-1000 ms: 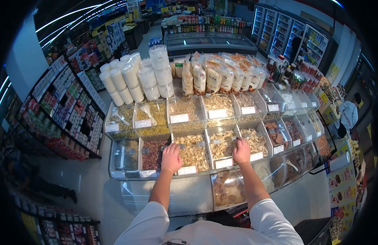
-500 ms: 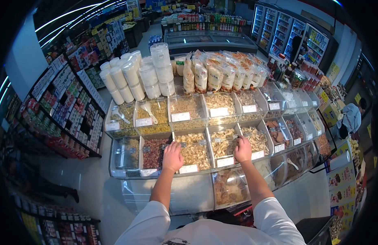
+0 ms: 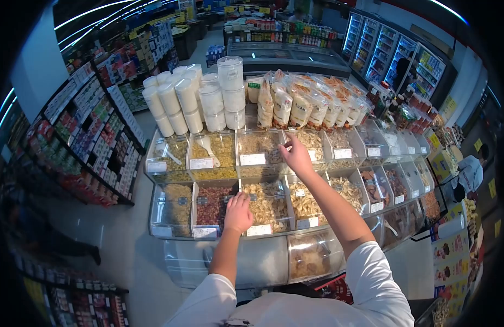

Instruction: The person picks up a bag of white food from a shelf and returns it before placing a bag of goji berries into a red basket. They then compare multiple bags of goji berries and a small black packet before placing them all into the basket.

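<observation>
My left hand (image 3: 239, 211) lies with its fingers stretched out at the divider between two front bins. To its left is a bin of small dark-red dried pieces (image 3: 211, 210); to its right, a bin of pale dried slices (image 3: 269, 204). My right hand (image 3: 296, 156) reaches farther out, its fingers apart, over the back row. It overlaps the edge between a bin of light-brown dried pieces (image 3: 257, 146) and a bin of pale slices (image 3: 313, 143). Clear lids cover the bins, and white price labels (image 3: 259, 230) sit along their fronts.
Behind the bins stand stacked white plastic canisters (image 3: 230, 98) and a row of filled packets (image 3: 301, 103). White scoops (image 3: 207, 148) rest in the left back bins. A shelf rack (image 3: 88, 131) is at left, drink fridges (image 3: 382, 46) at far right. A person (image 3: 470, 171) is at right.
My right hand has moved from the front-row bins up and left to the back row. My left hand stays by the same front divider. The view has shifted slightly.
</observation>
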### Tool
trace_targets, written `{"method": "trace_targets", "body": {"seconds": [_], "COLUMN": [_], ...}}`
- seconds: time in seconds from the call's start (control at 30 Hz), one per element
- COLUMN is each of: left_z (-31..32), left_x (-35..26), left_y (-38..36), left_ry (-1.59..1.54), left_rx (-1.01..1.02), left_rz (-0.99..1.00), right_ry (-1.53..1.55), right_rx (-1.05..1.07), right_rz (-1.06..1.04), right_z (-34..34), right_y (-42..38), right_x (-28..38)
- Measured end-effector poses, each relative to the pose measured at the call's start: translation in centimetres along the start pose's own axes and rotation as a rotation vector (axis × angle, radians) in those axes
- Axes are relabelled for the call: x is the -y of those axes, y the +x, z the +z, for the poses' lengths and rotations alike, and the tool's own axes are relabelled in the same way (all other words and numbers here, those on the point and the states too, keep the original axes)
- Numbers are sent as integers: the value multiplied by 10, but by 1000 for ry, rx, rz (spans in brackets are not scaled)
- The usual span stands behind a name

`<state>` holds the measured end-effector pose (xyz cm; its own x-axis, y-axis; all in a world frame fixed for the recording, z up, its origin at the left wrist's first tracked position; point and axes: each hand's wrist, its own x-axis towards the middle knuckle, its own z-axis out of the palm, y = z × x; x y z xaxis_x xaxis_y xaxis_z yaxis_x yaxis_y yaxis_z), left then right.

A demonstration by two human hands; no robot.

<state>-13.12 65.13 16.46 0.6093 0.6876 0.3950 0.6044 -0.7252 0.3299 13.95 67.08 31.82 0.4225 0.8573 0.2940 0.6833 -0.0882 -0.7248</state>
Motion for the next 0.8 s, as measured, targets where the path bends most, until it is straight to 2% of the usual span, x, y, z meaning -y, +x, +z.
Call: {"method": "trace_targets", "body": {"seconds": [0.1, 0.37, 0.53, 0.63, 0.8], "left_z": [1, 1, 3, 5, 5], "left_x": [1, 3, 7, 9, 8], "left_y": [1, 0, 0, 0, 1], "left_ry": [-6, 14, -11, -8, -21], "left_rx": [-4, 23, 67, 51, 47], "left_rz": [2, 2, 0, 14, -1], "right_ry": [-163, -97, -165, -171, -156], "right_rx": [51, 59, -40, -111, -81], "right_rz": [112, 128, 254, 253, 208], "right_z": [21, 60, 80, 82, 83], "right_y": [49, 112, 125, 125, 127], "right_x": [12, 10, 20, 24, 22]}}
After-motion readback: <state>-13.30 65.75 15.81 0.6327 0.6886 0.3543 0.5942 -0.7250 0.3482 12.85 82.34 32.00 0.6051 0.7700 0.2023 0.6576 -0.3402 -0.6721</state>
